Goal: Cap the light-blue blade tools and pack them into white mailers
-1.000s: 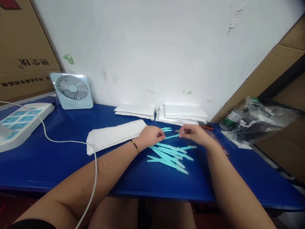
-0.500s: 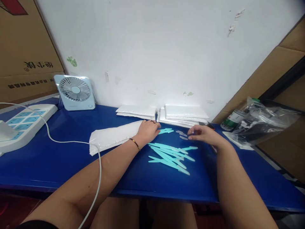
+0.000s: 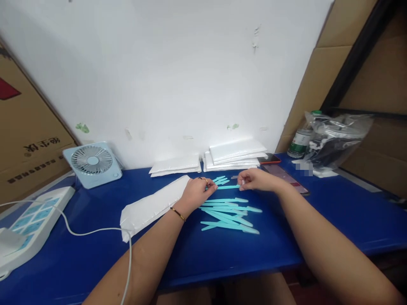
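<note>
My left hand (image 3: 203,192) pinches the handle of a turquoise eyebrow razor (image 3: 227,187), held level just above the table. At the razor's other end the fingers of my right hand (image 3: 252,180) are closed on a small clear blade cover (image 3: 242,182), mostly hidden by them. Just behind lies another clear cover (image 3: 234,177), partly hidden. Several short turquoise razors (image 3: 221,180) sit beyond my left fingers. Nearer me is a loose pile of turquoise eyebrow razors (image 3: 227,214), their blade ends pointing right.
A white padded envelope (image 3: 152,207) lies left of my hands, with a white cable (image 3: 92,231) crossing its near corner. More white envelopes (image 3: 237,151) are stacked by the wall. A fan (image 3: 93,163) and power strip (image 3: 34,220) stand left; a phone (image 3: 286,178) and bottle (image 3: 299,142) are right.
My left hand has lifted a razor, and my right hand has taken a clear cover and moved left to the razor's end. The view has shifted, showing a phone at right.
</note>
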A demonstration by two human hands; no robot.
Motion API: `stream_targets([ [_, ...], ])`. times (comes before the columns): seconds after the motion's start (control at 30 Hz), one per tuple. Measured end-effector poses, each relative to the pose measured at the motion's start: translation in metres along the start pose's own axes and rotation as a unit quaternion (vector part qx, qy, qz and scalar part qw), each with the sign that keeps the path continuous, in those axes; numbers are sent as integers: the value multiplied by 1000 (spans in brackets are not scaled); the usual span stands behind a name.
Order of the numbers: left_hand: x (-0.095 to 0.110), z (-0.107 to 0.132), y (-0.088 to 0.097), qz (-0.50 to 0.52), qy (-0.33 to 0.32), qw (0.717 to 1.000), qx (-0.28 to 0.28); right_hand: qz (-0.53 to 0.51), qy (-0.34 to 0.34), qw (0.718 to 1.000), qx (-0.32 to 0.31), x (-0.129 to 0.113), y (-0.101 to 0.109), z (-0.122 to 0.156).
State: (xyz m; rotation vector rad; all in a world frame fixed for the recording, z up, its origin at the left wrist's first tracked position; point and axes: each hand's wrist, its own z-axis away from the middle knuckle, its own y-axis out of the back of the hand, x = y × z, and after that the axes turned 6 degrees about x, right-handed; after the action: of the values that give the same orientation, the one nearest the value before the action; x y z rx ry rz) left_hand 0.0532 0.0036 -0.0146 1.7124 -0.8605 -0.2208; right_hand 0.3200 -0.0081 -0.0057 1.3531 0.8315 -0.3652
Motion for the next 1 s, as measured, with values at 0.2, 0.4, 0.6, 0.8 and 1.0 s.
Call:
stream_targets([
  [0.2,-5,-5,-2,-62,15,998,-2,32,20,998,59,2,-8,-8],
  [0.4,-26,-6,-1,-59,57,997,13,94,-4,987,127,7,6,-2],
  [0.6,-15,-3,0,-9,27,999,30,107,71,989,-74,-14,-2,7],
  [0.8,3,0,-3,14,-62,998,-30,104,73,990,-54,-17,-16,0],
  [1.0,-1,-7,-5,-45,-28,999,9,54,27,998,1,-10,-8,-1],
])
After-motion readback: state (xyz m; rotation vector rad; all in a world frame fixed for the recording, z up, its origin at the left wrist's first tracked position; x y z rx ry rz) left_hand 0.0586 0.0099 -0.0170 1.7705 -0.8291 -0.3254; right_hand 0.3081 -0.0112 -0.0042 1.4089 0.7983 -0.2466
